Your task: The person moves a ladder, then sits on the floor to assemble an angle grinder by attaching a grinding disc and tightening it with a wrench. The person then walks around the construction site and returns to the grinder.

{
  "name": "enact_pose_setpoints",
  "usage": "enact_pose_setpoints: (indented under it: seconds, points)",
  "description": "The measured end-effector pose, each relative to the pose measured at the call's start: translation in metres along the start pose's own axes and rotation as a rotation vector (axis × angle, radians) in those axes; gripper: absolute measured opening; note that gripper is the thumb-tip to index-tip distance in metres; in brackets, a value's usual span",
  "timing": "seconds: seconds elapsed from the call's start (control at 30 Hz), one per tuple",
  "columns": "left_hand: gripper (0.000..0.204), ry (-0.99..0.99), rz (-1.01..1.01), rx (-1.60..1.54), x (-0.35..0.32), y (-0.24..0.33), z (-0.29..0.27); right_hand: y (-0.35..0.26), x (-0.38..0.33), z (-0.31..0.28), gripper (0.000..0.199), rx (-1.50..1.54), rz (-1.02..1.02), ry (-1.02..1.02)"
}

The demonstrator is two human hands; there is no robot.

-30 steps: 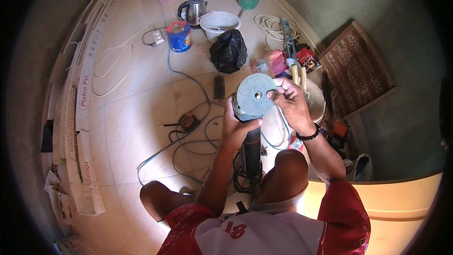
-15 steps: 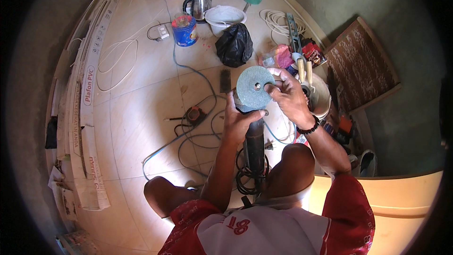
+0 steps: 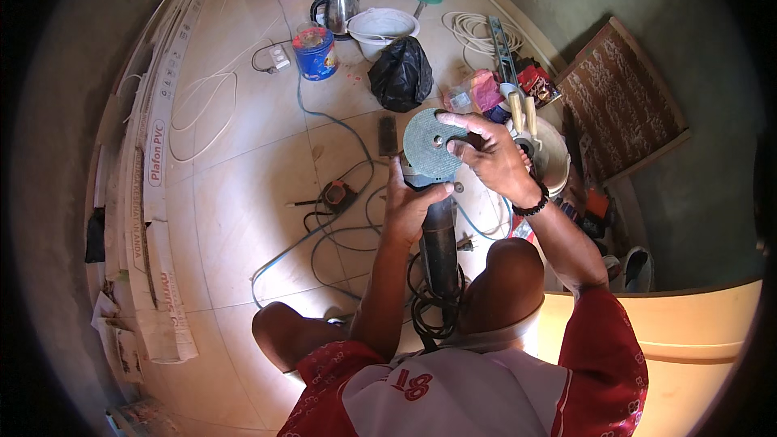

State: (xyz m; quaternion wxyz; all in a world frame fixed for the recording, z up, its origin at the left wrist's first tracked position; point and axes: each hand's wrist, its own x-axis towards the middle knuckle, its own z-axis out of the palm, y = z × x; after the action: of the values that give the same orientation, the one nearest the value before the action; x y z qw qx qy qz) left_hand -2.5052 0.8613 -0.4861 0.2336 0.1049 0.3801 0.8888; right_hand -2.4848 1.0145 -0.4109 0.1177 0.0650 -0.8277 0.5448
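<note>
An angle grinder (image 3: 439,251) stands head-up between my knees, its dark body pointing down toward me. My left hand (image 3: 411,209) is closed round its head from the left, thumb lying across the front. A round grey-green abrasive disc (image 3: 422,136) sits on the head, face toward me, with the spindle showing in its centre hole. My right hand (image 3: 495,160) grips the disc's right side, thumb on its face near the centre and index finger over the upper edge. The other right fingers are curled and partly hidden. The grinder's black cord (image 3: 431,320) hangs coiled beside the body.
Ahead are a black plastic bag (image 3: 401,74), a blue paint can (image 3: 315,55), a kettle (image 3: 340,12) and a white basin (image 3: 384,26). Cables and an orange tape measure (image 3: 337,194) lie left of me. Trowels stand in a bucket (image 3: 553,163) at right. Long panels (image 3: 154,194) line the left wall.
My right index finger has slid left over the disc's upper edge, and the thumb has shifted left. The disc appears slightly farther left; the left hand keeps its hold.
</note>
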Motion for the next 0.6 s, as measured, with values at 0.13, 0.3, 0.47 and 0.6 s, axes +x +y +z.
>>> enact_pose_setpoints:
  seconds: [0.13,0.3,0.47,0.6]
  points:
    - [0.070,0.008,-0.029,0.027,-0.003,0.002,0.001,-0.001,-0.001,0.000,0.039,-0.007,0.011,-0.005]
    - [0.069,0.031,-0.029,0.013,-0.004,0.001,0.001,-0.006,0.002,-0.005,0.039,0.011,0.092,-0.087]
    - [0.068,0.071,0.007,0.069,-0.003,-0.006,0.000,0.000,-0.001,0.004,0.036,-0.065,0.004,0.015]
    - [0.067,0.089,0.005,0.082,-0.004,-0.008,-0.001,-0.003,-0.004,0.004,0.035,-0.077,0.061,0.009]
